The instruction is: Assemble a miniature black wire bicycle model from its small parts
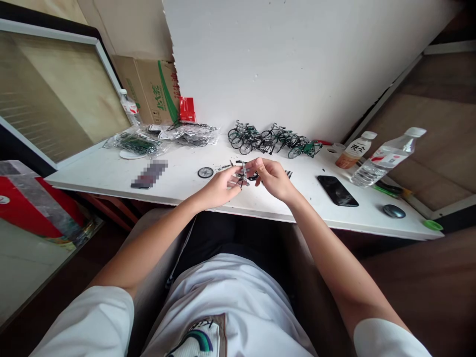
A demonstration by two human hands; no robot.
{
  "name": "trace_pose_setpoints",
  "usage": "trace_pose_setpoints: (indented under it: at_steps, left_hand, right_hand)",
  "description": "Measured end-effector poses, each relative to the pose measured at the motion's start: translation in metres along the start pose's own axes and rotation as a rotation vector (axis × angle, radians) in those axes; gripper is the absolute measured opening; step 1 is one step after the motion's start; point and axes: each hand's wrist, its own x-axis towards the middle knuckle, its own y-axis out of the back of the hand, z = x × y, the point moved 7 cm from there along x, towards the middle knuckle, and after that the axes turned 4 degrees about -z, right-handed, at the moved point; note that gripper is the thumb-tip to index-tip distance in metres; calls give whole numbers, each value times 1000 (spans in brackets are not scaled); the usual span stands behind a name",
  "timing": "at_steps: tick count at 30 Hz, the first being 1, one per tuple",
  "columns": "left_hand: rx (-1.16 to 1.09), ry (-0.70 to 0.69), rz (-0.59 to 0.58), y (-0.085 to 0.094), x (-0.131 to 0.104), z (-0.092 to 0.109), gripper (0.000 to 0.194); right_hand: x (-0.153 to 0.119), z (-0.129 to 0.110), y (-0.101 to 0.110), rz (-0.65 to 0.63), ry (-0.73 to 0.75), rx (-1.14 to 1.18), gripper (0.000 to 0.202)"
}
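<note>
Currently, your left hand pinches a small model-bicycle part above the counter; your right hand curls narrowly just beside it, its grip unclear. A loose wheel lies beyond your left hand; model bicycles stand clustered farther back.

Head view, white table. I have the left hand gripping a small bicycle part in its fingers; right hand just beside, fingers curled, contact unclear to me. Loose wheel left of the hands. Far side: cluster of toy bicycles, dark green and black. Far left: plastic bags of parts, cardboard box behind. Right: black phone lying flat; beyond it, large bottle beside smaller bottle, both upright.
</note>
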Motion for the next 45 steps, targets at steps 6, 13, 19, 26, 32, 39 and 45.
trace_pose_setpoints:
  at_steps: [6, 13, 19, 26, 32, 39, 45]
  left_hand:
    - [-341, 204, -67, -1, 7, -13, 41]
    - [-555, 302, 142, 29, 10, -33, 31]
    - [-615, 323, 329, 50, 11, -65, 39]
    - [-703, 354, 489, 75, 9, -88, 36]
    - [-779, 290, 587, 104, 8, -96, 30]
    - [-771, 321, 601, 135, 3, -87, 24]
    - [-769, 351, 579, 138, 1, -82, 18]
  right_hand:
    - [5, 11, 12, 11, -51, -94, 77]
    - [14, 45, 69, 302, -122, -259, 69]
    - [16, 72, 96, 411, -157, -456, 39]
    - [12, 90, 95, 429, -207, -502, 17]
    - [11, 102, 85, 378, -143, -537, 19]
    - [12, 115, 73, 347, -95, -650, 22]
    - [10, 126, 71, 365, -68, -549, 46]
